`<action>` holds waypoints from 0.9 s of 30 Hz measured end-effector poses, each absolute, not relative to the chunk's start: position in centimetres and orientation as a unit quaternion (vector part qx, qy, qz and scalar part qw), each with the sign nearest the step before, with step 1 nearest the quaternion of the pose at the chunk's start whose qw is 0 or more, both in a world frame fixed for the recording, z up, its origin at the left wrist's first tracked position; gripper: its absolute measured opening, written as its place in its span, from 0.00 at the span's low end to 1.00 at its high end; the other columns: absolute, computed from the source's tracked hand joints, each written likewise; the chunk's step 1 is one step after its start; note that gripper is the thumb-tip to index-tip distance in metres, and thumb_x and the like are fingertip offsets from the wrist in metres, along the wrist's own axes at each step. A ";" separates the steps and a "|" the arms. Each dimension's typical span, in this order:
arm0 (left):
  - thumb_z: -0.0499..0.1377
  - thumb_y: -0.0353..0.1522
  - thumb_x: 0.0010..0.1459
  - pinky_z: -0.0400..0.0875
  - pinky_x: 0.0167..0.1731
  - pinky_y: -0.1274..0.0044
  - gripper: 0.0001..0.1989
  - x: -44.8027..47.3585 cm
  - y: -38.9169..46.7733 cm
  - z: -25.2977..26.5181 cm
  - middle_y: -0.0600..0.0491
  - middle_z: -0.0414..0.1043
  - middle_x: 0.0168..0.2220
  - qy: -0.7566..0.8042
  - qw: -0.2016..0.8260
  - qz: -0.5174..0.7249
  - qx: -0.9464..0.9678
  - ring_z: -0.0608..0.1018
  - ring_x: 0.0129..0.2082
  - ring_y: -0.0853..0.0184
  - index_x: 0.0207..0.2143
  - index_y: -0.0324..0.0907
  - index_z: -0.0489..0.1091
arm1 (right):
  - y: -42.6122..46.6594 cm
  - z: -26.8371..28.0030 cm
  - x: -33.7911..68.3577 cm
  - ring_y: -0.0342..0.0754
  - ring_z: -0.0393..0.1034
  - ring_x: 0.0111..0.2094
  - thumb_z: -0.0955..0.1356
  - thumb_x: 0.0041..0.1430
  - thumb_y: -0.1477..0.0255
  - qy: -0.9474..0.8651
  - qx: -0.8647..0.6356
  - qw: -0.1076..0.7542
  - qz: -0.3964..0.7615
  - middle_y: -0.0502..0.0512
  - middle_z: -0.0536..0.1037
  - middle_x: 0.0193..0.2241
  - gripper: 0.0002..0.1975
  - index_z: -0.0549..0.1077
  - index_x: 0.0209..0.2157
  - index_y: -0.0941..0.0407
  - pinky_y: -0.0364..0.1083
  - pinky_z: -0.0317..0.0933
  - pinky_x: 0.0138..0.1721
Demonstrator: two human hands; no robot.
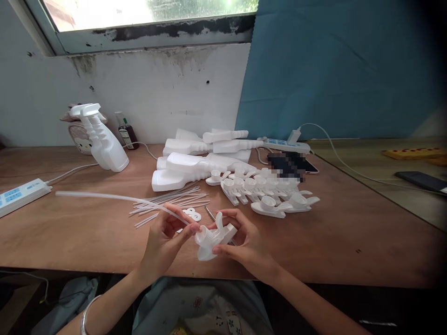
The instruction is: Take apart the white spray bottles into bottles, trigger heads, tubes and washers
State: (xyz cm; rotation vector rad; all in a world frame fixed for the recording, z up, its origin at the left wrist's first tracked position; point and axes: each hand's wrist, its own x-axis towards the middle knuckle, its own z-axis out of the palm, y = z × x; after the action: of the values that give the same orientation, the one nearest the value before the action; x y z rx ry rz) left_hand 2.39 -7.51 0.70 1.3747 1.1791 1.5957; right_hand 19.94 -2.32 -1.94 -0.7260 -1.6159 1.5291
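Note:
Above the table's front edge, my right hand [247,239] grips a white spray bottle trigger head [213,239], its round collar turned to the left. My left hand [171,235] pinches a thin translucent dip tube [104,196] near its end, at the collar's opening. Whether the tube's tip sits inside the collar is hidden by the fingers. The tube's long free part stretches up and to the left. Just behind my hands lie several flat white ring washers [193,214] and a slim metal rod [209,213]. More loose tubes [174,200] are spread beyond my left hand.
Several trigger heads [268,204] lie in rows right of centre. Behind them, white bottles [188,163] are piled on their sides. Two assembled spray bottles [104,144] stand at the left by a dark small bottle [126,132]. Power strips [24,194] and cables lie at both sides.

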 end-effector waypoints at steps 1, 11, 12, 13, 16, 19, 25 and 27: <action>0.60 0.27 0.51 0.72 0.27 0.80 0.10 2.5 -7.6 0.7 0.57 0.70 0.25 0.447 0.363 0.623 0.529 0.76 0.26 0.71 0.29 0.41 0.57 | -2.2 -2.0 19.9 0.45 0.70 0.31 0.75 0.39 0.71 -0.595 -0.273 0.397 0.643 0.52 0.74 0.34 0.29 0.61 0.43 0.54 0.43 0.66 0.31; 0.60 0.27 0.50 0.67 0.30 0.78 0.03 3.1 -7.7 -0.7 0.53 0.69 0.26 0.442 0.247 0.511 0.695 0.71 0.27 0.71 0.26 0.40 0.68 | -3.0 -2.2 19.2 0.45 0.69 0.34 0.72 0.45 0.68 -0.491 -0.217 0.399 0.743 0.52 0.72 0.34 0.20 0.63 0.39 0.55 0.43 0.65 0.33; 0.60 0.27 0.51 0.66 0.28 0.79 0.03 3.2 -7.8 -0.6 0.54 0.69 0.25 0.441 0.226 0.507 0.705 0.70 0.27 0.71 0.26 0.40 0.68 | -3.1 -2.3 19.2 0.45 0.69 0.34 0.73 0.43 0.69 -0.504 -0.216 0.393 0.739 0.52 0.73 0.34 0.22 0.62 0.39 0.55 0.43 0.65 0.34; 0.60 0.27 0.50 0.66 0.27 0.79 0.03 3.3 -7.9 -0.6 0.54 0.68 0.25 0.446 0.206 0.506 0.709 0.69 0.26 0.72 0.26 0.40 0.68 | -3.1 -2.4 19.1 0.45 0.69 0.33 0.73 0.42 0.69 -0.515 -0.218 0.387 0.733 0.51 0.73 0.33 0.23 0.61 0.39 0.55 0.43 0.65 0.33; 0.59 0.28 0.51 0.64 0.26 0.80 0.03 3.4 -8.0 -0.6 0.55 0.64 0.24 0.461 0.166 0.499 0.715 0.67 0.25 0.72 0.27 0.40 0.65 | -3.1 -2.5 19.1 0.45 0.69 0.30 0.74 0.40 0.67 -0.542 -0.239 0.373 0.714 0.51 0.73 0.32 0.24 0.60 0.37 0.55 0.43 0.65 0.29; 0.58 0.29 0.52 0.66 0.30 0.78 0.03 3.1 -7.9 -0.5 0.53 0.64 0.27 0.455 0.165 0.486 0.728 0.69 0.28 0.70 0.27 0.40 0.66 | -3.2 -2.6 19.2 0.47 0.70 0.33 0.73 0.43 0.64 -0.570 -0.256 0.383 0.680 0.54 0.73 0.35 0.24 0.60 0.39 0.55 0.45 0.67 0.31; 0.54 0.30 0.57 0.66 0.39 0.75 0.05 1.9 -7.9 0.3 0.49 0.70 0.35 0.482 0.267 0.452 0.701 0.73 0.38 0.67 0.27 0.40 0.65 | -3.3 -2.4 19.8 0.53 0.58 0.53 0.69 0.50 0.71 -0.740 -0.266 0.518 0.338 0.59 0.64 0.51 0.25 0.60 0.51 0.52 0.55 0.57 0.51; 0.53 0.31 0.57 0.66 0.37 0.77 0.05 1.8 -8.1 0.6 0.51 0.71 0.33 0.481 0.314 0.410 0.708 0.73 0.35 0.68 0.29 0.40 0.65 | -3.3 -1.9 19.8 0.53 0.61 0.50 0.67 0.53 0.73 -0.797 -0.227 0.487 0.277 0.59 0.68 0.47 0.20 0.64 0.48 0.52 0.54 0.59 0.50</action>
State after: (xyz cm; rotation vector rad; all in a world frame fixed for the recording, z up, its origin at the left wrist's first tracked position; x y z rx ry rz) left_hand 1.84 -8.07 0.62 1.8672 1.2666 1.0814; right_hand 19.79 -3.31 -1.94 -0.5517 -1.9380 0.6741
